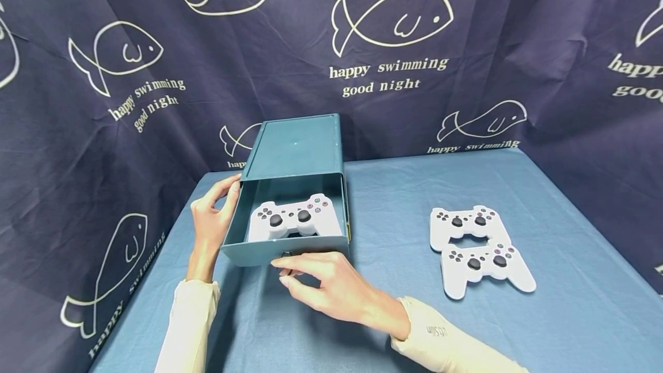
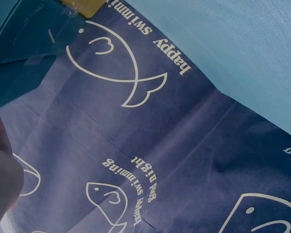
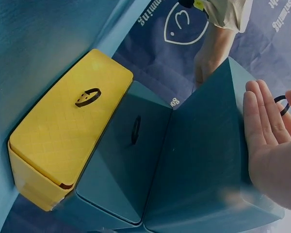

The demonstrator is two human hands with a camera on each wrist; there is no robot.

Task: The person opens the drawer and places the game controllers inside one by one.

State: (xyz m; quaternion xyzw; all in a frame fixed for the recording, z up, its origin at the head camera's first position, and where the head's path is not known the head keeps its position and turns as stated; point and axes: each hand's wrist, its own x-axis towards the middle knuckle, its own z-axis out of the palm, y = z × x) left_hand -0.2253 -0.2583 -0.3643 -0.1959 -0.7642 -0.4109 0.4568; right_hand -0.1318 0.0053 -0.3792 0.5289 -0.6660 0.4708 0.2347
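A teal drawer cabinet (image 1: 295,145) has its top drawer (image 1: 311,244) pulled out, with a white game controller (image 1: 295,217) lying inside. At the drawer front, my right hand (image 1: 328,281) pinches the black ring handle (image 3: 282,104) between thumb and index finger. Its other fingers lie fairly straight against the drawer front in the right wrist view. With fairly straight fingers, my left hand (image 1: 214,209) rests against the cabinet's left side. Only part of the left hand (image 2: 5,174) shows in its own wrist view, at the left edge.
Two more white controllers lie on the blue cloth at the right, the nearer one (image 1: 484,269) overlapping the farther one (image 1: 466,223). Below the pulled-out drawer are a closed teal drawer (image 3: 123,155) and a yellow drawer (image 3: 70,121). A dark blue fish-print curtain (image 1: 393,102) stands behind.
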